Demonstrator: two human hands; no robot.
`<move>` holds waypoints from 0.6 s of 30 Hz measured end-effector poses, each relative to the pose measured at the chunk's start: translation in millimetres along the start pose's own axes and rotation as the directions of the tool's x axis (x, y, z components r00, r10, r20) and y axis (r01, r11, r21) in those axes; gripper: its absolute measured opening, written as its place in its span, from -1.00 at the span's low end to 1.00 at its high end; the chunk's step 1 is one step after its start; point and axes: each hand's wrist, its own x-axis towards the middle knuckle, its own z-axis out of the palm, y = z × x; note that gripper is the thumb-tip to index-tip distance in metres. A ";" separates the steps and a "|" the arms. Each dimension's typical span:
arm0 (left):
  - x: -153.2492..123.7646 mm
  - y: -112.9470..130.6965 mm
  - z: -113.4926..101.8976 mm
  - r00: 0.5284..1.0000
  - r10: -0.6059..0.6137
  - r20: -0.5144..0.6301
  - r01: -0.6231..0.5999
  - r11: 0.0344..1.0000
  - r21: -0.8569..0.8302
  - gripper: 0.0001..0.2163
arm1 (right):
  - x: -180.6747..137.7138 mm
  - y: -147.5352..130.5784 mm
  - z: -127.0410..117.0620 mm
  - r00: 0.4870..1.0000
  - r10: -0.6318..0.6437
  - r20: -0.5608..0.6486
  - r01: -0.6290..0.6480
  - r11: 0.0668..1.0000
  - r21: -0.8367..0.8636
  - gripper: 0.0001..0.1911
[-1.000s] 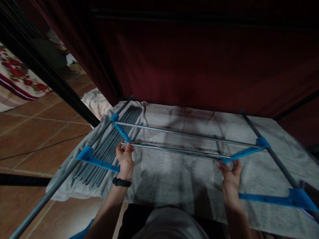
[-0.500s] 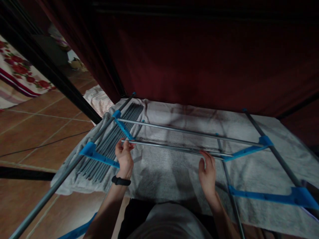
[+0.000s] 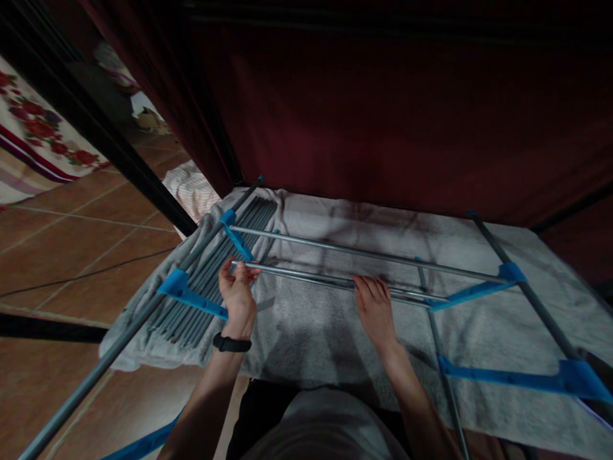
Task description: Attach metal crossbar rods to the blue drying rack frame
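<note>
A metal rack frame with grey rods and blue plastic connectors (image 3: 474, 292) stands over a grey towel (image 3: 311, 332). My left hand (image 3: 237, 300), with a black band at the wrist, is closed on the left end of the nearer grey cross rod (image 3: 306, 276) by a blue connector (image 3: 238, 241). My right hand (image 3: 374, 306) grips the same rod near its middle, fingers curled over it. A second cross rod (image 3: 364, 253) runs parallel just behind.
A bundle of loose grey rods (image 3: 215, 271) lies on the towel at the left. A dark red fabric wall (image 3: 383, 128) rises behind. Terracotta floor tiles (image 3: 62, 255) and a floral cloth (image 3: 33, 134) are at the left. Another blue connector (image 3: 536, 378) sits at the right front.
My right hand has slid left along the nearer rod, from the right blue connector to about the rod's middle. My left hand has stayed at the rod's left end.
</note>
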 end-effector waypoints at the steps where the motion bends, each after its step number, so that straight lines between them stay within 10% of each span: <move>1: 0.7 1.6 1.8 1.000 0.001 0.005 -0.001 1.000 -0.001 -0.55 | 3.4 -0.6 0.2 1.000 -0.008 0.009 0.008 1.000 -0.001 -0.56; 18: 3.7 24.9 21.8 0.992 0.036 0.119 -0.034 0.999 -0.013 -0.64 | 29.7 0.0 -5.7 0.998 0.001 0.067 -0.006 0.998 0.069 -0.60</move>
